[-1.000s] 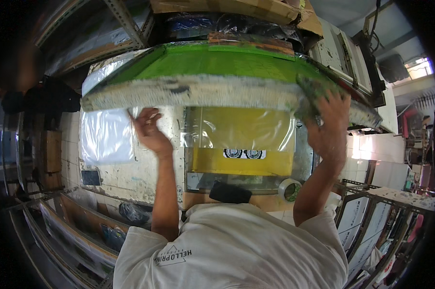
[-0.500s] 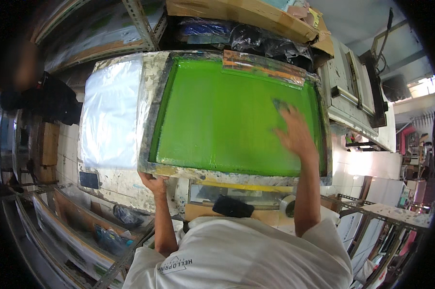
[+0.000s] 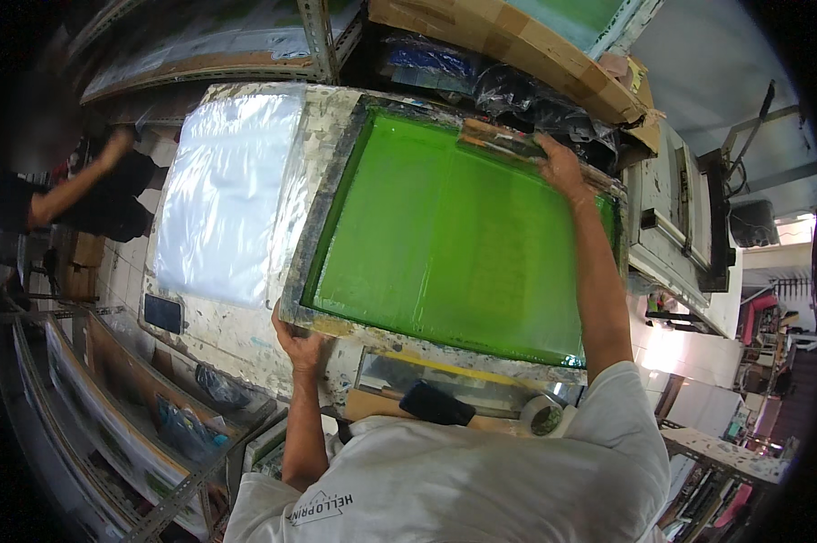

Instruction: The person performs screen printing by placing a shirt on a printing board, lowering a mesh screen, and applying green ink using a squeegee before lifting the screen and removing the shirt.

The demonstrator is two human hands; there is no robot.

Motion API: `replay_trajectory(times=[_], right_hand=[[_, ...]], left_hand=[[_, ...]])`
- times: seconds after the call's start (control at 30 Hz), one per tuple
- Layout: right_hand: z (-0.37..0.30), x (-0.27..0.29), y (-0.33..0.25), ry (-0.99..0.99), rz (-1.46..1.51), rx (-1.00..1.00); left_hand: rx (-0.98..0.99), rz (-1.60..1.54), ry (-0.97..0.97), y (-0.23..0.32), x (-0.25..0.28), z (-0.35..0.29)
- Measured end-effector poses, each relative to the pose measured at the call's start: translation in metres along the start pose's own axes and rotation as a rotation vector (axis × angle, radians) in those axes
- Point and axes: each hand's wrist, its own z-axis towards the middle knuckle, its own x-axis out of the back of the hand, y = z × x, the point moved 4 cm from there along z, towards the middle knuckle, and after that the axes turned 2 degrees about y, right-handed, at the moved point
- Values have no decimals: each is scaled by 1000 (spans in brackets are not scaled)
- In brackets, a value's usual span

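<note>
A: Head view, the only one we have; we see the screen-printing frame (image 3: 454,240) lying flat on the paint-spattered table (image 3: 237,339), its green mesh (image 3: 454,244) facing up; a stack of clear plastic sheets (image 3: 223,195) lies just beside it on the left.

B: Hands; our left hand (image 3: 298,342) is at the near-left corner of the frame, thumb up on the border, the fingers tucked under the edge, so we cannot tell how tightly they close; our right hand (image 3: 558,166) reaches to the far edge, fingers together and curled over the squeegee (image 3: 503,143) lying there.

A: Handling; we judge the frame stiff and fairly heavy, the mesh taut and easily punctured, probably slick with ink; best taken by the rigid border at opposite corners, never on the green.

B: Around it; a tape roll (image 3: 546,416) and a black tool (image 3: 436,404) sit near the front edge; another person's arm (image 3: 69,185) shows far left, well apart.
</note>
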Motion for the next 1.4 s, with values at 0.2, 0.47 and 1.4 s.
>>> replay_trajectory(times=[0.2, 0.47, 1.4], right_hand=[[-48, -2, -37, 56, -183, -24], [-195, 25, -158, 67, -213, -20], [-192, -55, -88, 46, 87, -228]], left_hand=[[13, 9, -14, 5, -4, 0], [10, -18, -27, -9, 3, 0], [-324, 492, -31, 30, -1, 13]])
